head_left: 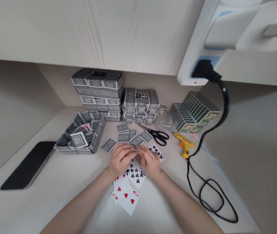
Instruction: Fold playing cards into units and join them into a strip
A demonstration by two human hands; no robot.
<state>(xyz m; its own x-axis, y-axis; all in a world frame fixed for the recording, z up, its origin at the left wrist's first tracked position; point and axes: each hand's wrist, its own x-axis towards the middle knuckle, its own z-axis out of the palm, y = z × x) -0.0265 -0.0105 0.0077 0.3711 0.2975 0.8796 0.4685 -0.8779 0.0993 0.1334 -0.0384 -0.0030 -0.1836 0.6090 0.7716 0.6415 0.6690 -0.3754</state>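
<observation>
My left hand [120,159] and my right hand [149,161] meet over the desk, fingers closed on one playing card [133,147] between them. Only a small part of its grey back shows, so its exact shape is hidden. Under and below the hands lie face-up cards: a three of hearts [126,196], an eight of clubs [136,174] and a partly covered diamond card [117,184]. Another clubs card [158,152] lies beside my right fingers. Beyond the fingertips, several face-down pieces with grey backs [123,137] are spread out.
Left stands an open box made of cards [96,143] with loose cards inside, near a dark slab [28,165]. Behind are stacked card-built boxes [101,92]. Black scissors [160,136], a yellow glue gun [184,144], its looping cable [222,211] and stacked card packs [197,110] occupy the right.
</observation>
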